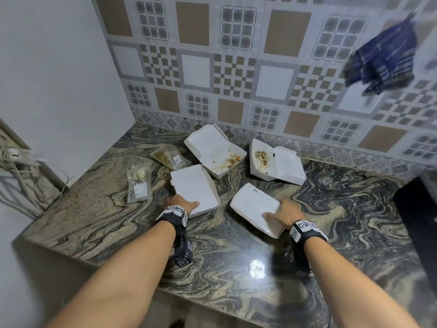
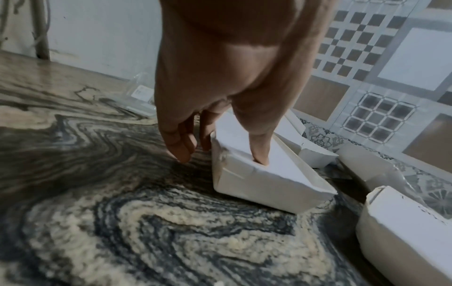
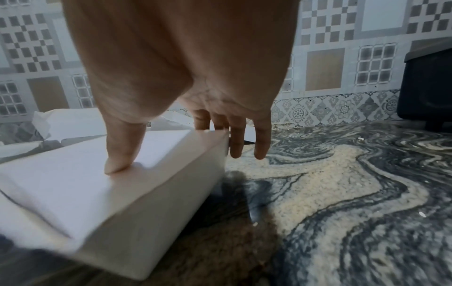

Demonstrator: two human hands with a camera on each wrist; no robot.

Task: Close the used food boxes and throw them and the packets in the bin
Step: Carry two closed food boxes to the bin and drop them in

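Observation:
Two closed white food boxes lie near me on the marble counter (image 1: 236, 268). My left hand (image 1: 186, 204) is at the left box (image 1: 194, 185): its thumb (image 2: 259, 151) presses the lid and its fingers (image 2: 181, 143) hang straight down beside the box's left wall. My right hand (image 1: 283, 213) is at the right box (image 1: 255, 207): its thumb (image 3: 122, 151) lies on the lid and its straight fingers (image 3: 249, 135) reach over the right edge. Behind them stand two open, food-stained boxes (image 1: 214, 150) (image 1: 275, 162). Two clear packets (image 1: 139, 184) (image 1: 170, 156) lie to the left. No bin shows.
A black appliance (image 1: 418, 221) stands at the counter's right end. A blue cloth (image 1: 383, 60) hangs on the tiled wall. Cables (image 1: 21, 171) run down the left wall beyond the counter. The counter's front edge is just below my forearms.

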